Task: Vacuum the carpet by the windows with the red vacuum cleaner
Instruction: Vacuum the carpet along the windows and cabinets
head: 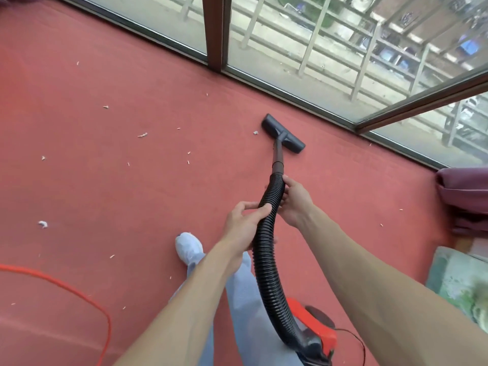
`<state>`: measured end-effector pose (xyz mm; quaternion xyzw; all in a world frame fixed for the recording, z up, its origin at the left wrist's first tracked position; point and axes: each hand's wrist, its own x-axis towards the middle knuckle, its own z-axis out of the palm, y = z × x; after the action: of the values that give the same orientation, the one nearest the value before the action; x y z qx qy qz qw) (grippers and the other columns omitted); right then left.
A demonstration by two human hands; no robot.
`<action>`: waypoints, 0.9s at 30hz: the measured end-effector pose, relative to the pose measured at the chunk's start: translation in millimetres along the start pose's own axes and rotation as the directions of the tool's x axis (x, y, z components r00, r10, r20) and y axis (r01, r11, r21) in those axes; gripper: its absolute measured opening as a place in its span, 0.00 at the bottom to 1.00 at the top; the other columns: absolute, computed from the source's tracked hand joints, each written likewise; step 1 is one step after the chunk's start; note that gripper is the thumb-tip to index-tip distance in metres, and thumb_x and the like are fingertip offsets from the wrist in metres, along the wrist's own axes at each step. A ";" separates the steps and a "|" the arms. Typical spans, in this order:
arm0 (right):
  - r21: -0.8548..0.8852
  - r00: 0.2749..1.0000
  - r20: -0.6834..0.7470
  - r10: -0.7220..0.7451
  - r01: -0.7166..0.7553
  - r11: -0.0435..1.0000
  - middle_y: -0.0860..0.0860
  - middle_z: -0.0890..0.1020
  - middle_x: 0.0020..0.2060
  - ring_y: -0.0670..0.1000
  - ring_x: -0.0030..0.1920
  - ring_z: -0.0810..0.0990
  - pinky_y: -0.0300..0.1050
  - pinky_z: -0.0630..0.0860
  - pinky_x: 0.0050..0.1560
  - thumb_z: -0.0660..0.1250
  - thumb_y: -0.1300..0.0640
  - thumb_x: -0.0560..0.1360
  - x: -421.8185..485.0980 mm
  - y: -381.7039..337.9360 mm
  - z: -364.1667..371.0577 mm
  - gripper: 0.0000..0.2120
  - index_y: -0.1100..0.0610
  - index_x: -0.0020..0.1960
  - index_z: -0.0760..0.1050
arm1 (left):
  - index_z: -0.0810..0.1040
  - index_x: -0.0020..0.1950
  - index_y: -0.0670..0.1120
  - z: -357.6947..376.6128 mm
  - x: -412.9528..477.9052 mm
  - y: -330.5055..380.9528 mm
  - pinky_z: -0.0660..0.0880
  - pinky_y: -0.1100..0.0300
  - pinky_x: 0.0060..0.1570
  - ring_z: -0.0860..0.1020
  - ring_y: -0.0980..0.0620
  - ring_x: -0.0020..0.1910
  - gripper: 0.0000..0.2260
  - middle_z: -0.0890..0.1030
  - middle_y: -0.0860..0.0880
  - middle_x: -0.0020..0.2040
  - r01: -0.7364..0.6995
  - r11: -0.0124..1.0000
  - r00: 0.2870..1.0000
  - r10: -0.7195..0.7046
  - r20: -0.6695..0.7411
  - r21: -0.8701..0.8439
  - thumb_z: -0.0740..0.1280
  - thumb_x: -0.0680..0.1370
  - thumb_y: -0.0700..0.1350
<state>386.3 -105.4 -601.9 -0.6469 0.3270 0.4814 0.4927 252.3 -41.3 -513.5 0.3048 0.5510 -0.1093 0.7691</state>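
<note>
The red vacuum cleaner (pixel 315 328) sits on the red carpet (pixel 111 186) by my right leg, at the bottom of the head view. Its black ribbed hose (pixel 266 249) rises to a dark tube ending in a flat floor nozzle (pixel 284 133), which lies on the carpet close to the windows (pixel 303 48). My left hand (pixel 244 223) is shut around the hose from the left. A little higher up, my right hand (pixel 293 200) grips the hose just below the tube joint. Several small white scraps (pixel 42 224) lie scattered over the carpet, mostly left of the nozzle.
An orange power cord (pixel 79 289) loops across the carpet at the bottom left. A maroon cushioned seat (pixel 464 194) stands at the right edge, with a pale green patterned thing (pixel 459 281) below it. The dark window frame (pixel 215 33) runs diagonally along the carpet's far edge.
</note>
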 end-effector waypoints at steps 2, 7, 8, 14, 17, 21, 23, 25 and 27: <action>-0.015 1.000 0.003 0.027 -0.027 1.000 0.57 0.77 0.48 0.51 0.34 0.74 0.41 0.76 0.31 0.63 0.51 0.79 -1.9 9.3 -3.6 0.14 0.59 0.57 0.76 | 0.75 0.57 0.46 -4.7 -1.0 -3.9 0.80 0.39 0.46 0.81 0.39 0.33 0.12 0.80 0.41 0.42 0.038 0.999 0.999 -0.038 -0.007 -0.006 0.72 0.77 0.46; -0.023 0.998 -0.033 0.057 -0.058 0.998 0.57 0.76 0.41 0.51 0.31 0.70 0.41 0.73 0.31 0.63 0.52 0.76 -27.1 31.8 -0.3 0.13 0.60 0.53 0.75 | 0.71 0.56 0.38 -22.9 -27.9 -6.6 0.78 0.36 0.45 0.80 0.37 0.34 0.16 0.77 0.39 0.42 0.116 0.993 0.993 -0.116 0.016 -0.004 0.71 0.75 0.43; -0.018 0.998 -0.039 0.055 -0.056 0.998 0.55 0.75 0.38 0.51 0.30 0.70 0.42 0.72 0.31 0.62 0.53 0.76 -32.4 34.1 2.2 0.12 0.61 0.51 0.75 | 0.71 0.54 0.39 -26.7 -33.5 -5.5 0.78 0.36 0.44 0.79 0.36 0.34 0.14 0.75 0.39 0.41 0.120 0.993 0.992 -0.120 0.030 -0.004 0.71 0.75 0.43; -0.004 0.997 -0.074 0.010 -0.010 1.000 0.52 0.75 0.31 0.50 0.27 0.71 0.41 0.71 0.30 0.65 0.55 0.76 -36.5 34.7 27.3 0.09 0.61 0.50 0.75 | 0.70 0.58 0.37 -41.3 -34.9 1.3 0.77 0.32 0.48 0.82 0.36 0.34 0.16 0.77 0.39 0.43 0.110 0.994 0.994 -0.110 0.024 -0.006 0.70 0.76 0.43; 0.040 0.996 -0.090 -0.006 0.010 0.999 0.53 0.74 0.33 0.50 0.28 0.71 0.38 0.70 0.26 0.67 0.54 0.77 -15.8 31.7 43.6 0.09 0.61 0.50 0.74 | 0.73 0.60 0.38 -46.0 -15.1 3.9 0.80 0.37 0.47 0.82 0.38 0.35 0.16 0.80 0.39 0.42 0.070 0.997 0.997 -0.071 -0.019 -0.027 0.69 0.78 0.45; 0.124 0.996 -0.080 -0.042 0.052 0.991 0.56 0.74 0.36 0.55 0.36 0.70 0.50 0.70 0.40 0.70 0.53 0.75 22.0 39.0 67.0 0.12 0.61 0.51 0.74 | 0.74 0.60 0.39 -59.4 19.8 0.0 0.80 0.36 0.47 0.83 0.40 0.34 0.14 0.82 0.36 0.45 0.011 0.998 1.000 -0.012 -0.017 -0.067 0.68 0.79 0.47; 0.121 0.996 -0.065 -0.065 0.073 0.990 0.55 0.73 0.34 0.53 0.34 0.68 0.50 0.67 0.40 0.71 0.54 0.74 35.0 45.7 74.0 0.13 0.61 0.51 0.73 | 0.73 0.59 0.38 -70.2 29.3 -3.9 0.80 0.35 0.46 0.82 0.39 0.33 0.15 0.81 0.37 0.43 0.000 0.994 1.000 -0.001 -0.006 -0.109 0.69 0.78 0.46; 0.101 0.997 -0.022 -0.069 0.071 0.992 0.55 0.71 0.34 0.52 0.32 0.68 0.49 0.67 0.40 0.71 0.55 0.73 35.7 51.5 77.3 0.12 0.61 0.48 0.72 | 0.72 0.57 0.37 -83.5 29.7 -10.2 0.82 0.40 0.41 0.81 0.39 0.32 0.15 0.78 0.37 0.41 0.008 0.985 0.999 -0.003 0.033 -0.172 0.69 0.77 0.45; 0.052 0.999 0.032 -0.043 0.041 0.998 0.55 0.72 0.34 0.53 0.32 0.69 0.49 0.68 0.39 0.70 0.56 0.74 27.7 58.7 77.4 0.09 0.60 0.47 0.72 | 0.72 0.56 0.37 -99.3 23.2 -19.1 0.81 0.46 0.36 0.80 0.40 0.31 0.15 0.75 0.38 0.42 0.045 0.972 0.994 -0.022 0.103 -0.229 0.70 0.77 0.45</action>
<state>319.3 -47.9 -650.9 -0.6326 0.3174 0.4731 0.5246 173.7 6.0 -561.9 0.1980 0.5260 -0.0725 0.8239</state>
